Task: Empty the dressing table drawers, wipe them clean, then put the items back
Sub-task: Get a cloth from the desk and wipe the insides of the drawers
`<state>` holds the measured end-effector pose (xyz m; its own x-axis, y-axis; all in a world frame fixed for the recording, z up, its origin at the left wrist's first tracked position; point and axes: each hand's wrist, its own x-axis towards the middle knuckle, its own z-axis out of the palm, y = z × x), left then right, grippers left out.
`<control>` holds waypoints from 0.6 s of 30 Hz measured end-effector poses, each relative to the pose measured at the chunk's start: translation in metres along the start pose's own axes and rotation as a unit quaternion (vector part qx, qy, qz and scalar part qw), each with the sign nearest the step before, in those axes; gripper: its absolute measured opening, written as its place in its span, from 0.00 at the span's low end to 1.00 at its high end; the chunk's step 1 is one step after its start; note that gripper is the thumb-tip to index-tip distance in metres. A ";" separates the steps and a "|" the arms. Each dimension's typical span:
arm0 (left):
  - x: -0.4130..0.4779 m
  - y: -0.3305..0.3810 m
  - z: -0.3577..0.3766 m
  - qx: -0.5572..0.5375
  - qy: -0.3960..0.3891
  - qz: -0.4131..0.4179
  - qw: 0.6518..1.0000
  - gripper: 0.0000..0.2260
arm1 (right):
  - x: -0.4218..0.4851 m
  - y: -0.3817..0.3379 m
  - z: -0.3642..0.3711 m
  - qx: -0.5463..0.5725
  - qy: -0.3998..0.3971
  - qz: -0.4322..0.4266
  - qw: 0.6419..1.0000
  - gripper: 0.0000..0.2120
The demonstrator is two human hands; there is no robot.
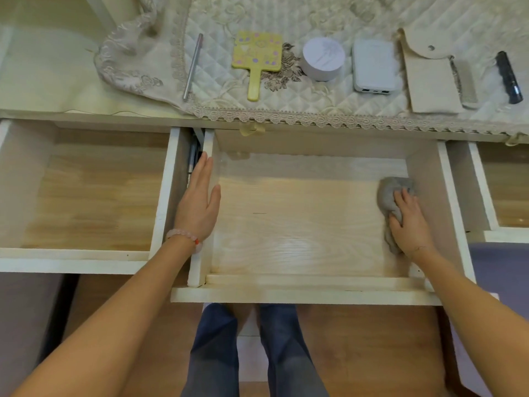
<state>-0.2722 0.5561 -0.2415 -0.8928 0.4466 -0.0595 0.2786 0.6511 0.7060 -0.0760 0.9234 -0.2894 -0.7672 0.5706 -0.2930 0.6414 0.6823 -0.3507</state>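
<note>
Head view: wiping step, w/ the middle drawer (303, 295) pulled out & emptied. Right hand (410, 222) grips a bunched grey cloth (389, 193), pressing it on the drawer floor by the right wall, arm reaching straight in. Left hand (197, 204) lies flat on the left wall, fingers straight & together, prob. steadying. Next move likely needs a firm sweep leftward. Far: mirror (257, 57), round box (323, 57), power bank (373, 65) etc. wait on the table cover (286, 21).

Grey cloth (392, 193), crumpled under right hand (412, 224), by right wall of open, empty middle drawer (300, 295); bare pale wood floor leftward of grip.
</note>
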 end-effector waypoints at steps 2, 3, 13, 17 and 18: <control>0.000 0.000 0.001 -0.004 0.002 0.002 1.000 0.23 | -0.003 -0.006 0.004 0.027 0.011 0.012 0.999 0.26; 0.000 0.000 0.000 -0.006 0.003 0.001 1.000 0.23 | -0.005 -0.008 0.006 0.038 0.009 0.016 0.999 0.26; -0.002 -0.001 0.001 -0.027 -0.008 -0.003 1.000 0.23 | -0.025 -0.060 0.039 0.001 -0.100 -0.086 0.991 0.33; -0.003 -0.003 0.000 -0.047 -0.006 0.001 0.999 0.23 | -0.031 -0.121 0.057 0.011 -0.092 -0.161 0.983 0.35; -0.004 -0.003 0.000 -0.052 -0.007 0.001 0.999 0.23 | -0.032 -0.139 0.065 0.004 -0.094 -0.195 0.976 0.39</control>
<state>-0.2699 0.5522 -0.2431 -0.8871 0.4567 -0.0668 0.2420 0.5835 0.7752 -0.1405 0.7812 -0.2889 -0.9397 0.1738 -0.2947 0.3018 0.8266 -0.4750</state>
